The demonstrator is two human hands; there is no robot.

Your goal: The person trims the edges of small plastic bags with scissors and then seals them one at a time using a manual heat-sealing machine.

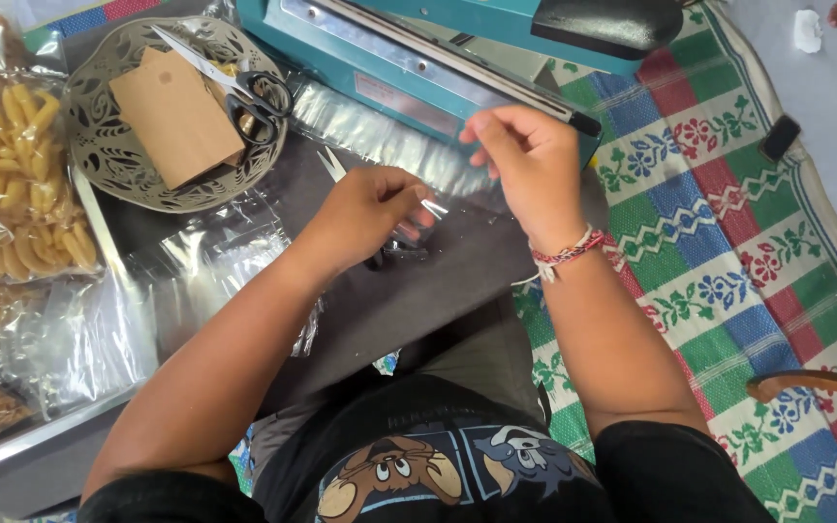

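**Two hands hold a clear bag in front of a sealer**

Seen from above, the left hand (365, 215) and right hand (525, 160) pinch a thin, clear plastic bag (438, 199) taut between closed fingertips, just before a teal metal heat sealer (418, 68). Small scissors (336, 165) lie under the left hand. To the left, a perforated metal bowl (108, 145) keeps brown card tags (174, 118) and black-handled scissors (244, 82) close. Glossy packets of ridged yellow snacks (21, 165) sit at the far left.

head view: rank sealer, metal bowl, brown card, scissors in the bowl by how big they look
1. sealer, partly cut off by the frame
2. metal bowl
3. brown card
4. scissors; longer than the card is wide, but far slimmer
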